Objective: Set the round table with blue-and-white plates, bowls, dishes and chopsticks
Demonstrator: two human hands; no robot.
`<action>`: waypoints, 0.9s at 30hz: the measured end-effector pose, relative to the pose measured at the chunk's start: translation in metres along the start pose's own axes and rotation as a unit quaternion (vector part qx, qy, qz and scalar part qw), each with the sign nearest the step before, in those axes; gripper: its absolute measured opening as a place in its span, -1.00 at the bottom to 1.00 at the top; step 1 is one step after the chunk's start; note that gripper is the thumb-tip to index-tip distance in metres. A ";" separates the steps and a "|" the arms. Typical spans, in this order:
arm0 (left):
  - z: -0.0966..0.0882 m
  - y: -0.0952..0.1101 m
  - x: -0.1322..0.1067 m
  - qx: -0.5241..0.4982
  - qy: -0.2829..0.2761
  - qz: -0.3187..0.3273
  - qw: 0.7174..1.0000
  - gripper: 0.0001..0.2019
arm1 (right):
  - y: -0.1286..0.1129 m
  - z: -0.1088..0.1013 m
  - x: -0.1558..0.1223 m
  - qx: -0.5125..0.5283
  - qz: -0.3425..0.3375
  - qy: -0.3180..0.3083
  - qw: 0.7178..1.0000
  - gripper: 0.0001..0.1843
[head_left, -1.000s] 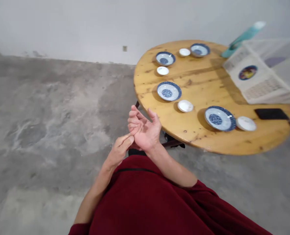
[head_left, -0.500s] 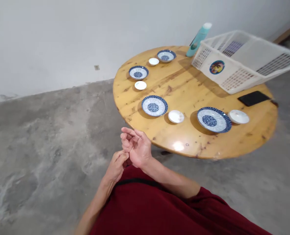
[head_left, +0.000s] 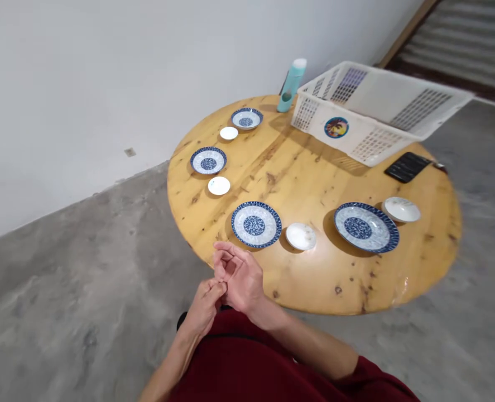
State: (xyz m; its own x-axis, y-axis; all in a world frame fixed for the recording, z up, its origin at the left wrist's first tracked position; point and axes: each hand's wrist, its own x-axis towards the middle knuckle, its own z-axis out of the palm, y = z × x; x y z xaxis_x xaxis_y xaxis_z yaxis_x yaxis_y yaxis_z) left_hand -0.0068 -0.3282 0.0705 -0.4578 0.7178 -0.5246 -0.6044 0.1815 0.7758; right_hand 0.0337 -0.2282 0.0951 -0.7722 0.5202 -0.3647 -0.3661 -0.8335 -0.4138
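We see our right hand (head_left: 241,279) w/ fingers curled loosely inward, palm up, holding nothing. Our left hand (head_left: 203,307) sits just below it, fingertips bunched and touching the base of the right hand's fingers; it grips no object either. Both hands hover in front of our dark red top (head_left: 251,368), just off the near edge of the round yellow wooden surface (head_left: 314,167).

Nearest the hands is a blue-and-white patterned ceramic plate (head_left: 256,224), resting flat on the surface close to the near edge. Just right of it, apart, lies a small plain white saucer (head_left: 301,236). Further right is a 2nd, larger-looking blue-and-white plate (head_left: 366,227), w/ another white saucer (head_left: 401,209) just beside it on the far right.

Toward the left edge sits a 3rd blue-and-white plate (head_left: 208,160) w/ a small white saucer (head_left: 219,185) near it. At the far side is a 4th blue-and-white plate (head_left: 246,118), again w/ a white saucer (head_left: 229,133) next to it. So 4 plates, 4 saucers, each in a pair.

At the back right a white plastic lattice basket (head_left: 368,111) w/ a round coloured sticker on its side stands on the surface and overhangs its edge. Behind its left corner is an upright teal bottle w/ a white cap (head_left: 291,85). A flat black device (head_left: 407,166) lies near the basket's front corner. Below everything is grey concrete floor (head_left: 83,268), w/ a white wall (head_left: 105,72) behind.
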 end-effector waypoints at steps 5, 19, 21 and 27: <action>-0.004 0.019 0.041 0.049 -0.093 -0.039 0.994 -0.64 | -0.003 -0.006 0.021 -0.020 -0.100 0.036 0.994 -0.66; -0.151 0.153 0.136 0.110 -0.219 -0.057 0.968 -0.60 | 0.094 0.106 0.160 -0.028 -0.262 0.087 0.961 -0.66; -0.186 0.178 0.146 0.096 -0.206 -0.045 0.973 -0.59 | 0.118 0.134 0.190 -0.029 -0.246 0.066 0.966 -0.64; -0.258 0.231 0.169 0.087 -0.158 -0.033 0.983 -0.58 | 0.162 0.191 0.254 -0.043 -0.220 0.039 0.974 -0.63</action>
State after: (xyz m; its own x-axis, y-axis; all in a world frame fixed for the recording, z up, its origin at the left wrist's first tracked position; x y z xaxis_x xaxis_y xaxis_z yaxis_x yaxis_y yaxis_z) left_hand -0.3919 -0.3382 0.0702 -0.1797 0.8688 -0.4614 -0.4927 0.3265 0.8066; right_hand -0.3215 -0.2669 0.0947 -0.5080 0.8385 -0.1973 -0.6053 -0.5104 -0.6108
